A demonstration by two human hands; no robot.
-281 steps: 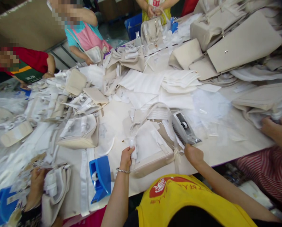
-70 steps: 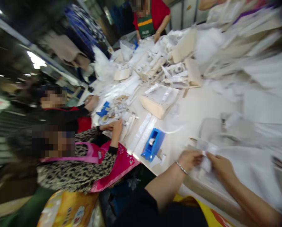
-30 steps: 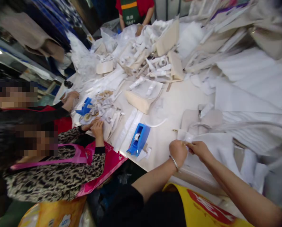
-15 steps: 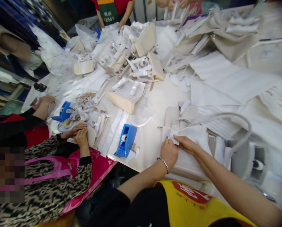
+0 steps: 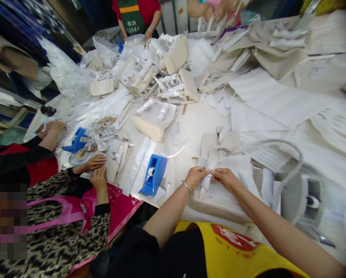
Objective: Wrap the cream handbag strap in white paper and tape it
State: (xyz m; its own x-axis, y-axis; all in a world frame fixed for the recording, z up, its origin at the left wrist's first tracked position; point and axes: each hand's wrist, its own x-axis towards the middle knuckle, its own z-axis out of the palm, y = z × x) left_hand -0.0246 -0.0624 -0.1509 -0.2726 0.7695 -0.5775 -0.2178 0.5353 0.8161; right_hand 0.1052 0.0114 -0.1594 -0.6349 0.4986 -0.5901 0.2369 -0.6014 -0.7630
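Observation:
A cream handbag (image 5: 219, 204) lies in front of me, with a thin white sheet (image 5: 239, 166) over part of it. On the bag a white wrapping strip (image 5: 209, 181) is around what looks like a strap or its fitting. My left hand (image 5: 196, 177), with a twisted silver bracelet at its wrist, pinches the strip from the left. From the right, my right hand (image 5: 225, 178) pinches the same strip, its fingertips almost meeting those of the left. What lies under the fingertips is hidden. A pale handle (image 5: 294, 144) arches up to the right of the hands.
A blue tape dispenser (image 5: 154, 175) stands left of my arms, a grey tape dispenser (image 5: 302, 193) to the right. Another cream bag (image 5: 154, 119) lies mid-table; wrapped bags (image 5: 175, 56) pile up behind. White sheets (image 5: 271, 100) cover the right side. Co-workers' hands (image 5: 97, 170) are at the left.
My left hand has turned and shifted left and up, from a bunched position over the strip to a pinch at its side. The wrapping strip now shows below the fingers.

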